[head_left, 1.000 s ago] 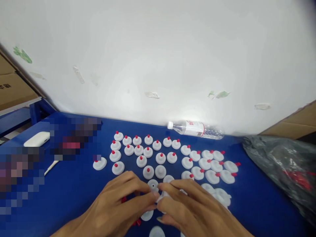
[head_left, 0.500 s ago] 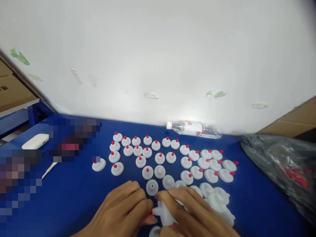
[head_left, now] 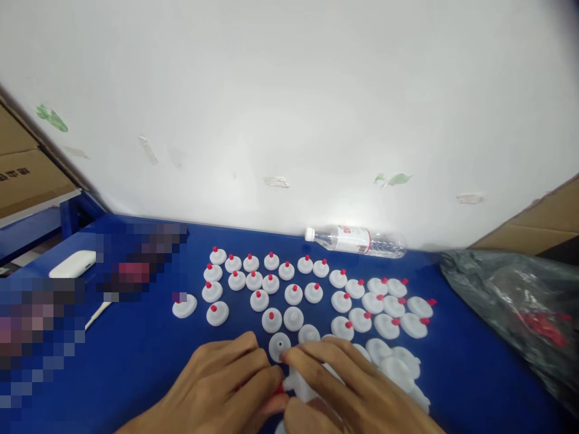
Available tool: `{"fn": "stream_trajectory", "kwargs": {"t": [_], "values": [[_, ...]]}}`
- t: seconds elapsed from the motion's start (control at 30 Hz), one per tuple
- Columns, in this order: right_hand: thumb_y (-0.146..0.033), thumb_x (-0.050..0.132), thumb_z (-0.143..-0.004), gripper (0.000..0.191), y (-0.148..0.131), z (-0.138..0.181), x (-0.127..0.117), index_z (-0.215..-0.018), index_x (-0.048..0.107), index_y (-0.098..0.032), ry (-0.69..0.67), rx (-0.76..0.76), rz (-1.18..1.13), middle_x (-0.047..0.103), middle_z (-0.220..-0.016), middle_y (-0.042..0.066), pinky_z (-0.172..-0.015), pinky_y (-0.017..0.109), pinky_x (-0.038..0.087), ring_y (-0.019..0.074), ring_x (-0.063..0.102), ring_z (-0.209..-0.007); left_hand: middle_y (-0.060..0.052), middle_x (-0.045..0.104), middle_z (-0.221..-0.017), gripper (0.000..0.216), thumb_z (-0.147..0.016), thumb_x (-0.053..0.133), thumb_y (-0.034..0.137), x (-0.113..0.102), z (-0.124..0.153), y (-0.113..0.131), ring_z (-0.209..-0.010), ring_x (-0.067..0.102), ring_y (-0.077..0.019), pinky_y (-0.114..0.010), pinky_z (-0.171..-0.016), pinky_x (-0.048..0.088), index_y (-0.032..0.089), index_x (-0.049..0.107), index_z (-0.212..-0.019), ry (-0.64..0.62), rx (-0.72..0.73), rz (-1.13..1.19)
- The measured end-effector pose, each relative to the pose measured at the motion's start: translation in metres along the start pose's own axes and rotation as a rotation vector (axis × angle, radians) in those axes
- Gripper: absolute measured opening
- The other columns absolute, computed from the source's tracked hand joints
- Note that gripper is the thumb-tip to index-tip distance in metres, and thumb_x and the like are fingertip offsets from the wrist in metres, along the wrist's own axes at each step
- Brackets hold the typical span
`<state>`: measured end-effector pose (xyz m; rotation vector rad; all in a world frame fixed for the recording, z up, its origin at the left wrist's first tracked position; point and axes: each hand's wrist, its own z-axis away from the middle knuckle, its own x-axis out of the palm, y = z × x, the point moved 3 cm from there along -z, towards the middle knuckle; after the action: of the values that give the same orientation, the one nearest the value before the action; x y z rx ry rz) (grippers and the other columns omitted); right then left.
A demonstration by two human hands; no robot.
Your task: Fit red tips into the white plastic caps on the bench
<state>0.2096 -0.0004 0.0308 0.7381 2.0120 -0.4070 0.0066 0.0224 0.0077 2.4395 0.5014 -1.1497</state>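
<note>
Along the foot of the white panel (head_left: 289,108) I see a clear bottle (head_left: 384,243), its red-marked label (head_left: 353,239) illegible to me; dark print (head_left: 15,175) on the left carton (head_left: 34,190) likewise. Low over the blue table (head_left: 131,355), my left hand (head_left: 226,383) pinches a red tip (head_left: 279,388) at the nozzle (head_left: 288,383) of a white cap (head_left: 303,389) gripped by my right hand (head_left: 353,383). Red-tipped caps (head_left: 294,295) crowd beyond; a grey bag (head_left: 502,307) lies right.

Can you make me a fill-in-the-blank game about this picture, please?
The table is colored ____.
The clear bottle lies on its ____.
The left hand pinches a small cap colored ____.
The dark plastic bag lies toward the picture's ____ edge.

Missing words: blue; side; red; right.
</note>
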Motion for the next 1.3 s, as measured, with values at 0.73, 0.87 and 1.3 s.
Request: {"fn": "stream_trajectory", "kwargs": {"t": [0.73, 0.87, 1.3], "values": [[-0.023, 0.028, -0.116, 0.048, 0.052, -0.001, -0.002, -0.108, 0.076, -0.023, -0.143, 0.051, 0.053, 0.082, -0.107, -0.001, -0.093, 0.044, 0.053, 0.0207, 0.076, -0.096, -0.006, 0.071, -0.09, 0.014, -0.096, 0.069, 0.038, -0.009, 0.012, -0.018, -0.097, 0.068, -0.0245, -0.034, -0.086, 0.061, 0.024, 0.069, -0.097, -0.181, -0.013, -0.077], [-0.027, 0.032, -0.116, 0.042, 0.05, -0.006, -0.006, -0.118, 0.074, -0.024, -0.14, 0.093, 0.037, 0.08, -0.118, 0.001, -0.096, 0.045, 0.055, 0.0217, 0.076, -0.107, -0.005, 0.071, -0.089, 0.014, -0.097, 0.069, 0.039, -0.002, 0.012, -0.014, -0.095, 0.068, -0.0237, -0.033, -0.084, 0.06, 0.024, 0.067, -0.096, -0.2, 0.003, -0.083], [-0.047, 0.035, -0.115, 0.046, 0.037, -0.013, -0.002, -0.133, 0.07, -0.022, -0.092, -0.029, 0.113, 0.074, -0.138, -0.004, -0.098, 0.04, 0.062, 0.0218, 0.072, -0.124, -0.002, 0.064, -0.079, 0.008, -0.1, 0.06, 0.023, 0.002, 0.006, -0.01, -0.076, 0.059, -0.0209, -0.034, -0.076, 0.054, 0.022, 0.058, -0.092, -0.336, 0.131, -0.175]]}}
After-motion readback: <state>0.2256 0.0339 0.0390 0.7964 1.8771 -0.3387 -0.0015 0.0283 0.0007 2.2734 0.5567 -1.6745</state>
